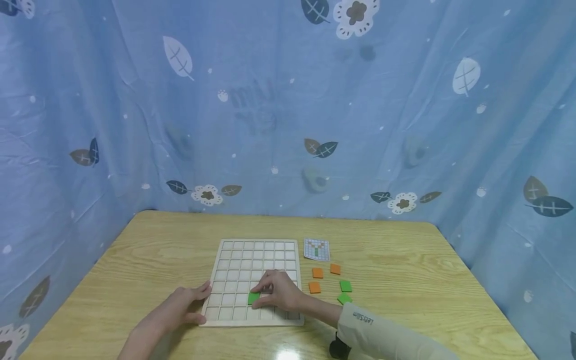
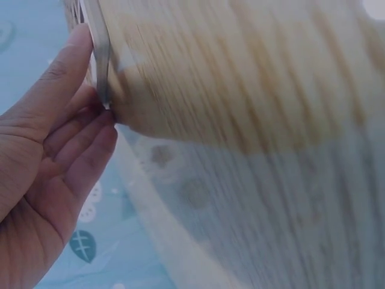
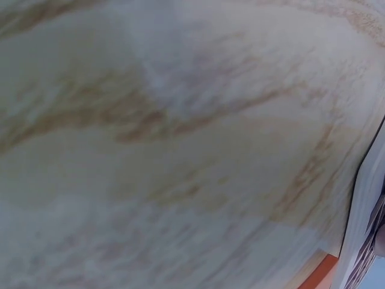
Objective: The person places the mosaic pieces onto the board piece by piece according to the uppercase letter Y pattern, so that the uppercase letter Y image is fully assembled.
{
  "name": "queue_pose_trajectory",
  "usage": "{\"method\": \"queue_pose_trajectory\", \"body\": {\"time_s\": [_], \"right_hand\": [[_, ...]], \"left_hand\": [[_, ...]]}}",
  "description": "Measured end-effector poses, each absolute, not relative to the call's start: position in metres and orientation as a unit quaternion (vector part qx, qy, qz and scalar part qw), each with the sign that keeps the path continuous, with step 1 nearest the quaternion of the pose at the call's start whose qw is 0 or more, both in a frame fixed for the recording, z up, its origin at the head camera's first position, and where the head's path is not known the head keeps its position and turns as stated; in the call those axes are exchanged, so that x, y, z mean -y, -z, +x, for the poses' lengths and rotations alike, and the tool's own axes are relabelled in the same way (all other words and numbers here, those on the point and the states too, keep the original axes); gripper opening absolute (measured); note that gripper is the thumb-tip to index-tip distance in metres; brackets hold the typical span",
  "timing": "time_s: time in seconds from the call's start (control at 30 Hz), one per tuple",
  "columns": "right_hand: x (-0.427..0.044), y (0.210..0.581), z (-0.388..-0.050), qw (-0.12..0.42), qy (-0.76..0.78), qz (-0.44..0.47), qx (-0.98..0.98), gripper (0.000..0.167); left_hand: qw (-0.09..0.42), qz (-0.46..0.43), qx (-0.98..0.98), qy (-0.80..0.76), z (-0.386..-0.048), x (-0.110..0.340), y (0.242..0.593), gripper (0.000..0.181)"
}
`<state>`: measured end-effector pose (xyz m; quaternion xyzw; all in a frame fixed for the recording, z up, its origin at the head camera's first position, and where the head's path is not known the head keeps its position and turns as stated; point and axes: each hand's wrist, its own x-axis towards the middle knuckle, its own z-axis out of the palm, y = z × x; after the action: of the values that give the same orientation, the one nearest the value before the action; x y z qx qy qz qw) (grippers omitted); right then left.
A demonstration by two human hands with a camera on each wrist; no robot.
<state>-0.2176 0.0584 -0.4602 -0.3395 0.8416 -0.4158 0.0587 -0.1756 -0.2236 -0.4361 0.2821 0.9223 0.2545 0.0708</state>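
Note:
A wooden grid board with rows of square cells lies on the table. My right hand reaches over its near part and pinches a green square tile between thumb and fingers, at a cell near the board's middle. Whether the tile lies fully in the cell cannot be told. At the board's left edge, my left hand holds the rim, thumb by the near corner. The left wrist view shows that thumb and the curled fingers of my left hand against the board's edge.
Right of the board lie several loose tiles, among them an orange tile and a green tile. A small pattern card sits at the board's far right. A blue patterned curtain surrounds the wooden table.

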Motion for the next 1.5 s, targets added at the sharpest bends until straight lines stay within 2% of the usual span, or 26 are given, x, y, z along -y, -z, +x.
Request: {"method": "queue_pose_trajectory", "body": {"time_s": [0.33,0.73,1.07,1.5], "right_hand": [[-0.062,0.456,-0.217,0.074,0.405,-0.334,-0.848,0.031],[-0.070,0.452,-0.217,0.061,0.402,-0.356,-0.842,0.022],[-0.077,0.454,-0.215,0.065,0.413,-0.336,-0.844,0.017],[-0.106,0.441,-0.211,0.101,0.482,-0.328,-0.806,0.013]], "left_hand": [[0.083,0.263,-0.926,-0.257,-0.176,0.221,0.436,0.073],[0.088,0.279,-0.916,-0.273,-0.175,0.220,0.433,0.073],[0.089,0.282,-0.917,-0.269,-0.175,0.221,0.434,0.074],[0.076,0.271,-0.923,-0.263,-0.174,0.223,0.436,0.073]]}}
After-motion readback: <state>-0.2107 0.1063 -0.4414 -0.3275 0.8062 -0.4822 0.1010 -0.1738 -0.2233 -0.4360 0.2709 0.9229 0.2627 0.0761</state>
